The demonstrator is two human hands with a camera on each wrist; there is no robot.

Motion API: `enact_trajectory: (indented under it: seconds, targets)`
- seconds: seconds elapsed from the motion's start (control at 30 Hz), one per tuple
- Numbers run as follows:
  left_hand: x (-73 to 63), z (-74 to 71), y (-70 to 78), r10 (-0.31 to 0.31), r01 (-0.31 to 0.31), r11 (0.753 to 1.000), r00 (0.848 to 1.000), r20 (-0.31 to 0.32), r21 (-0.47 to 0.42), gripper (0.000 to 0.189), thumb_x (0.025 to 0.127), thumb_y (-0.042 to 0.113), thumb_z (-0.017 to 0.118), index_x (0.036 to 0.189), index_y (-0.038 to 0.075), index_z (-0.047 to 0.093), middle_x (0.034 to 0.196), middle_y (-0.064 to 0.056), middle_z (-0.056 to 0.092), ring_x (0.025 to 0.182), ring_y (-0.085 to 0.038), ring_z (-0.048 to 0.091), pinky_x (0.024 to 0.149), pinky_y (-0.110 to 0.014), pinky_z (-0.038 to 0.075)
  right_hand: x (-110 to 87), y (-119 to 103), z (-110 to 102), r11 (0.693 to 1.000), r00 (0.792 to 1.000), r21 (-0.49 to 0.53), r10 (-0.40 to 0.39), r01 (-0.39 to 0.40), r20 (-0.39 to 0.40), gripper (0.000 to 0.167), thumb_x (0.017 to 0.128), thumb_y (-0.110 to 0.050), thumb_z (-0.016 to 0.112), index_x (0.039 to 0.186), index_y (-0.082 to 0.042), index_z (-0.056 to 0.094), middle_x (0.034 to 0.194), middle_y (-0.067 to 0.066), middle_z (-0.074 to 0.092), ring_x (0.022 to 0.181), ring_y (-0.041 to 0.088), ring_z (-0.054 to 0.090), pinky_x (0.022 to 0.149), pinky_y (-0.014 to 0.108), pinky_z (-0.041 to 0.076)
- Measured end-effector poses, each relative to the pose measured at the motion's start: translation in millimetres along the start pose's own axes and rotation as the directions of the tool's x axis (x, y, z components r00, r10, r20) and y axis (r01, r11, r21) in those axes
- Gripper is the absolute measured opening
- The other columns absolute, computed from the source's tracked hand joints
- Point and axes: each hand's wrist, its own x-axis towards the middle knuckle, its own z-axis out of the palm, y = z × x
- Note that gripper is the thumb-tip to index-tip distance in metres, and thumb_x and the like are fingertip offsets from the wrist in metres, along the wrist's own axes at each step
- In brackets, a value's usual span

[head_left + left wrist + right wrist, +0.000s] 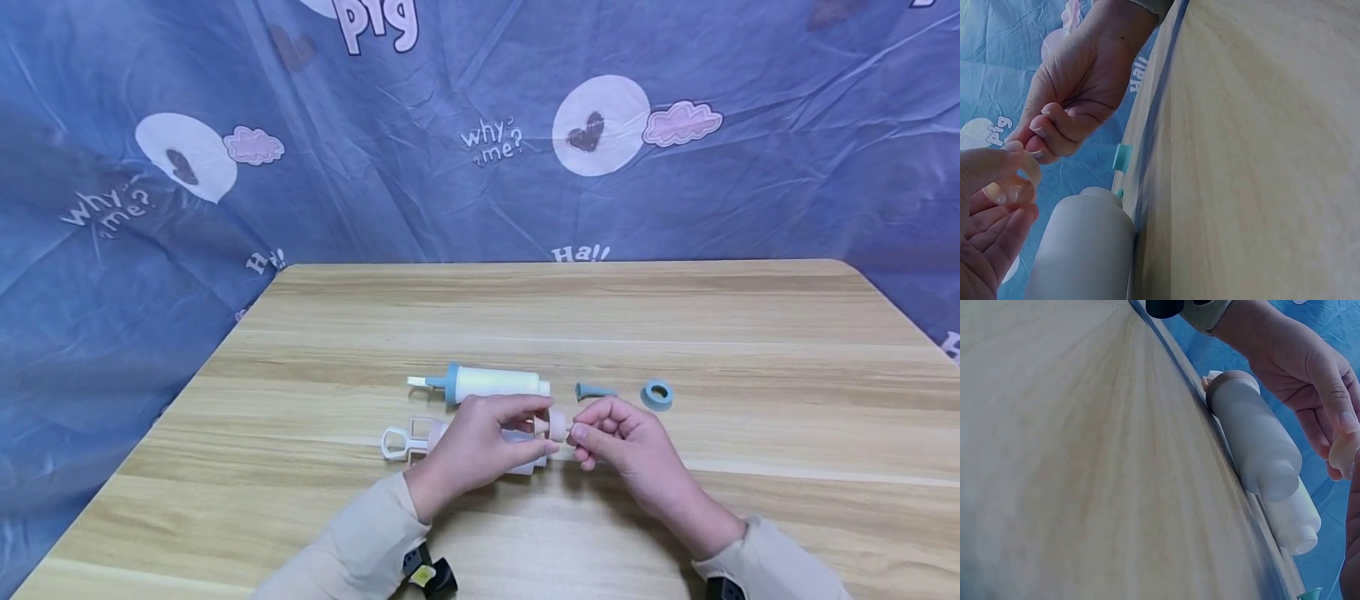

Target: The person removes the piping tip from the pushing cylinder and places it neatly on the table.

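Between my two hands is a small pale pink ring-shaped cap (557, 425) with a narrow tip through it, held above the table. My left hand (472, 442) pinches the cap's side between thumb and fingers. From the right, the thumb and index finger of my right hand (626, 437) pinch the narrow tip; its other fingers curl in. Behind my left hand, partly hidden, lies a white tube with a pink collar and a white loop handle (393, 442). In the right wrist view this white tube (1250, 434) lies on its side.
Farther back lies a second white tube (495, 383) with a blue collar and handle. To its right are a small blue cone-shaped nozzle (594, 391) and a blue ring cap (657, 395). The wooden table (562, 308) ends at a blue patterned cloth (420, 167).
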Motion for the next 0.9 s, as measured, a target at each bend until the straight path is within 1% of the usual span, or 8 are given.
enact_trajectory:
  seconds: [0.23,0.6,0.73,0.9]
  targets:
    - [-0.3,0.6,0.0,0.0,0.0,1.0,1.0,0.004,-0.025,0.043,0.076,0.018,0.076,0.114,0.002,0.065,0.101,-0.006,0.07,0.085,-0.013,0.067,0.078,-0.016,0.049,-0.5,0.5,0.6,0.999,0.999,0.023,-0.032,0.032,0.035,0.017,0.088,0.002,0.056,0.085,-0.014,0.062,0.075,-0.004,0.065,0.064,0.005,0.059,0.056,0.02,0.051]
    - [-0.6,2.8,-0.2,0.005,-0.005,0.999,1.0,0.0,-0.032,0.042,0.075,0.019,0.077,0.113,0.003,0.066,0.1,-0.005,0.07,0.081,-0.008,0.065,0.076,-0.015,0.049,-0.8,1.1,1.7,0.997,0.998,0.067,-0.053,0.05,0.04,0.02,0.089,0.002,0.055,0.084,-0.016,0.062,0.075,-0.005,0.065,0.063,0.004,0.059,0.055,0.019,0.05]
    - [-0.7,3.1,-0.8,0.024,-0.024,0.999,1.0,-0.007,-0.031,0.042,0.074,0.019,0.077,0.112,0.003,0.066,0.099,-0.005,0.071,0.079,-0.007,0.065,0.075,-0.014,0.049,-0.5,2.7,1.6,0.994,0.996,0.083,-0.075,0.071,0.046,0.021,0.089,0.002,0.054,0.084,-0.017,0.063,0.076,-0.005,0.066,0.063,0.003,0.059,0.054,0.018,0.05]
    - [0.0,3.6,-1.4,0.036,-0.036,0.999,0.999,-0.014,-0.037,0.042,0.073,0.018,0.077,0.111,0.004,0.067,0.1,-0.007,0.07,0.078,-0.007,0.065,0.074,-0.014,0.05,-0.2,5.8,1.7,0.981,0.99,0.159,-0.12,0.107,0.07,0.022,0.09,0.002,0.053,0.086,-0.017,0.064,0.078,-0.006,0.067,0.064,0.001,0.059,0.055,0.015,0.048]
